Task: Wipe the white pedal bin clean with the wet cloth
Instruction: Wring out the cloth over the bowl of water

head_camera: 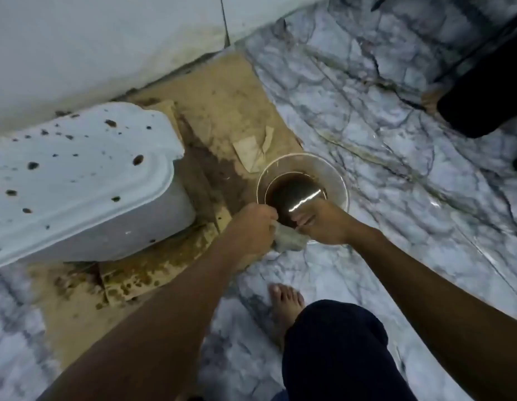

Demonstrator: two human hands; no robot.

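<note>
- While you lean over the bowl (339,180) of brown water at the cardboard's (222,96) right edge, your left hand (251,224) and right hand (320,224) both clench the cloth (289,241), likely wringing it so drips land inside.
- The bin (78,183) lies spotted at the cardboard's left, awaiting wiping.

pedal bin (78,183): left part cut off by the picture's edge | wet cloth (289,241): mostly hidden inside left hand (251,224) and right hand (323,224) | bowl (335,175): near rim behind both hands | bare foot (286,302): heel under knee (332,342) | dark shape (482,105), far right: cut off, unidentifiable
</note>
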